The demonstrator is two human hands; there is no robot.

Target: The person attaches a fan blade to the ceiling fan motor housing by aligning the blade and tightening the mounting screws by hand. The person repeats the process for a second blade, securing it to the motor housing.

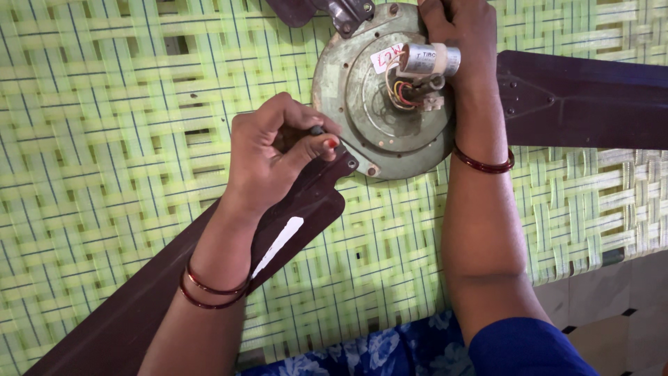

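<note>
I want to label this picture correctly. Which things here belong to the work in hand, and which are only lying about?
In use:
left hand, pinching a small dark tool
right hand, steadying the fan motor housing
brown fan blade
capacitor and wires

Just around:
green woven mat
blue floral cloth

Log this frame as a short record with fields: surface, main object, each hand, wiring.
Surface: woven bed of pale green plastic strips.
Main object: round greenish metal ceiling fan motor with dark brown flat blades, lying on the weave.
Left hand: pinching a small dark tool tip at the motor's rim, above a blade bracket.
Right hand: resting on the motor's far edge, beside a silver cylindrical capacitor.
Wiring: red and yellow wires at the motor's centre.
</note>
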